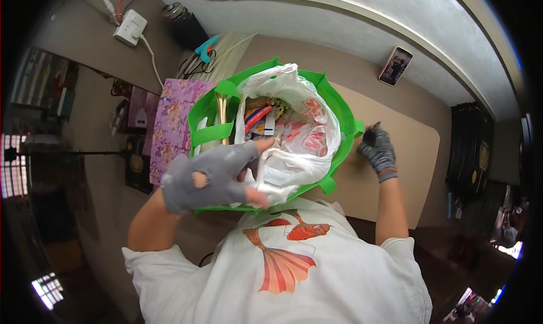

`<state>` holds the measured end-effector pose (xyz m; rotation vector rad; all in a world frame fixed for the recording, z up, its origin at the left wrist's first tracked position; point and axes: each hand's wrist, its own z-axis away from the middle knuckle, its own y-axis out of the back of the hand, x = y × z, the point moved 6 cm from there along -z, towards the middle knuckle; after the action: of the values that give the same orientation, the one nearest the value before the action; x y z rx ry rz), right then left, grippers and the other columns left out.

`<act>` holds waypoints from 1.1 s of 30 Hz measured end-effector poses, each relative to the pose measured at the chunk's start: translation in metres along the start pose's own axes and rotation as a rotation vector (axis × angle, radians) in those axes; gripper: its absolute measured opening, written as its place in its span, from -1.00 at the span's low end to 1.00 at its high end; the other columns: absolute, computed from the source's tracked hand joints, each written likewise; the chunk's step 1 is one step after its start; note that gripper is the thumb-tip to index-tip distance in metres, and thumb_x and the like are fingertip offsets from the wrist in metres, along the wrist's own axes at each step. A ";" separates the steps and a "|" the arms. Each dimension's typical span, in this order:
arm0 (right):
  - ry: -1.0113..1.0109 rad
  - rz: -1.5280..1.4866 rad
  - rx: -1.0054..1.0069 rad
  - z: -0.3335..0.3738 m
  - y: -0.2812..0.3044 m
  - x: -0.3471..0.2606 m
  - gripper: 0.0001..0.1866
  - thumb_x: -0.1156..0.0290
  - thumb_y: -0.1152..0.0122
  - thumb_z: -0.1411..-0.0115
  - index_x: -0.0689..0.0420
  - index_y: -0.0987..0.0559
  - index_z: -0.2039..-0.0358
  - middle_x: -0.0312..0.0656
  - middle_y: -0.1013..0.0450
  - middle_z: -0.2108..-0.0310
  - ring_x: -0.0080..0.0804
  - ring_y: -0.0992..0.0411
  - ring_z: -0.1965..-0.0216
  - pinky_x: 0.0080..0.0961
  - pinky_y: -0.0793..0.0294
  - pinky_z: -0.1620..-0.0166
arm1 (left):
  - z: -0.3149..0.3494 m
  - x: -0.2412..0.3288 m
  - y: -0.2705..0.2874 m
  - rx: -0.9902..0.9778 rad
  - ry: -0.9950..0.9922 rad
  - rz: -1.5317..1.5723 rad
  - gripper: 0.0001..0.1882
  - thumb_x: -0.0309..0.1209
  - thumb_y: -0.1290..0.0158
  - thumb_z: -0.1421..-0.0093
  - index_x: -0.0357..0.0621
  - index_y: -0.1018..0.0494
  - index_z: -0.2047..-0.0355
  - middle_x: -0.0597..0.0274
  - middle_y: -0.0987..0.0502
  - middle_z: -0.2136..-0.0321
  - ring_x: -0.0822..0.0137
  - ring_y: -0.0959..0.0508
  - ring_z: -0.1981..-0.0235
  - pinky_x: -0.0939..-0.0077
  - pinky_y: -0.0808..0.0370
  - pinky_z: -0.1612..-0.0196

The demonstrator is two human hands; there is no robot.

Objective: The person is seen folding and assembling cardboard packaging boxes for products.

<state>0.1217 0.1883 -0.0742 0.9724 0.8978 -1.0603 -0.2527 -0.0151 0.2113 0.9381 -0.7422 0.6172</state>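
A green fabric bag [347,161] stands upright in front of me with its mouth open. Lining it is a white plastic bag [290,171], which holds red-printed plastic [305,137], a small white and blue box [264,126] and other small packets. My left hand [212,174], in a grey fingerless glove, lies over the near left rim. Its thumb and index finger are spread beside the white plastic, and the other fingers are partly hidden. Just beyond the green bag's right side, my right hand [378,150] wears a grey glove with its fingers curled in. What they hold, if anything, is hidden.
A brown cardboard sheet [410,148] lies under the bag. Left of it is a purple floral box [181,109]. Behind are a dark bottle [185,27], a teal-handled tool [207,49] and a white power adapter [130,28]. A phone [396,66] leans at the back right.
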 end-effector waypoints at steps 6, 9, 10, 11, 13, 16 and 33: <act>0.491 1.053 -0.058 0.043 -0.045 -0.117 -0.40 0.31 -0.39 0.00 0.11 -0.48 -0.09 0.01 -0.47 0.09 -0.10 -0.42 -0.06 -0.23 -0.42 -0.14 | 0.011 -0.018 0.000 0.195 0.073 0.304 -0.27 -0.43 -0.35 -0.01 -0.23 -0.32 -0.19 0.40 -0.49 0.35 0.61 -0.40 0.38 0.64 -0.38 0.30; 0.532 0.570 -0.145 0.045 -0.063 -0.204 -0.40 0.28 -0.39 -0.04 0.11 -0.46 -0.12 -0.05 -0.54 0.18 -0.21 -0.55 0.16 -0.30 -0.52 0.04 | 0.010 -0.021 0.003 0.197 0.057 0.393 -0.33 -0.54 -0.31 -0.01 -0.25 -0.34 -0.15 0.41 -0.50 0.27 0.61 -0.40 0.33 0.67 -0.39 0.21; 0.552 0.457 -0.286 0.060 -0.092 -0.238 -0.41 0.26 -0.38 -0.06 0.10 -0.46 -0.11 -0.05 -0.55 0.21 -0.22 -0.56 0.25 -0.30 -0.53 0.10 | 0.010 -0.025 -0.005 0.102 0.072 0.489 -0.35 -0.54 -0.30 -0.01 -0.24 -0.35 -0.14 0.38 -0.50 0.23 0.59 -0.42 0.29 0.64 -0.39 0.16; 0.566 0.355 -0.399 0.077 -0.117 -0.269 -0.43 0.25 -0.37 -0.08 0.09 -0.47 -0.11 -0.05 -0.56 0.24 -0.24 -0.57 0.35 -0.30 -0.54 0.15 | 0.006 -0.023 -0.011 -0.015 0.069 0.581 -0.37 -0.55 -0.29 -0.01 -0.24 -0.36 -0.12 0.36 -0.51 0.19 0.57 -0.43 0.25 0.61 -0.39 0.11; 0.681 0.454 -0.417 0.090 -0.157 -0.306 -0.44 0.23 -0.37 -0.08 0.08 -0.48 -0.10 -0.04 -0.57 0.25 -0.19 -0.59 0.37 -0.29 -0.55 0.16 | 0.005 -0.012 -0.014 -0.075 0.090 0.685 -0.54 -0.47 -0.21 -0.12 -0.25 -0.40 -0.04 0.31 -0.51 0.14 0.48 -0.46 0.13 0.53 -0.37 0.01; 0.929 0.551 -0.462 0.080 -0.204 -0.313 -0.55 0.29 -0.28 -0.08 0.16 -0.54 0.01 0.00 -0.58 0.26 -0.18 -0.59 0.29 -0.30 -0.55 0.14 | 0.006 -0.015 -0.006 0.023 0.029 0.614 -0.62 -0.38 -0.08 -0.27 -0.24 -0.38 -0.06 0.25 -0.51 0.13 0.47 -0.46 0.13 0.56 -0.37 0.02; 0.088 -0.502 -0.601 0.074 -0.223 -0.282 -0.57 0.53 -0.28 -0.09 0.12 -0.36 0.02 -0.07 -0.50 0.28 -0.29 -0.53 0.31 -0.29 -0.54 0.27 | -0.072 -0.056 -0.004 0.185 0.220 0.776 -0.53 -0.21 -0.13 -0.26 -0.20 -0.34 -0.06 0.28 -0.55 0.30 0.42 -0.56 0.31 0.47 -0.51 0.21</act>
<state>-0.1529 0.1550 0.1672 0.2931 1.4746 -1.0641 -0.2626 0.0377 0.1379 0.7118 -0.8534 1.4655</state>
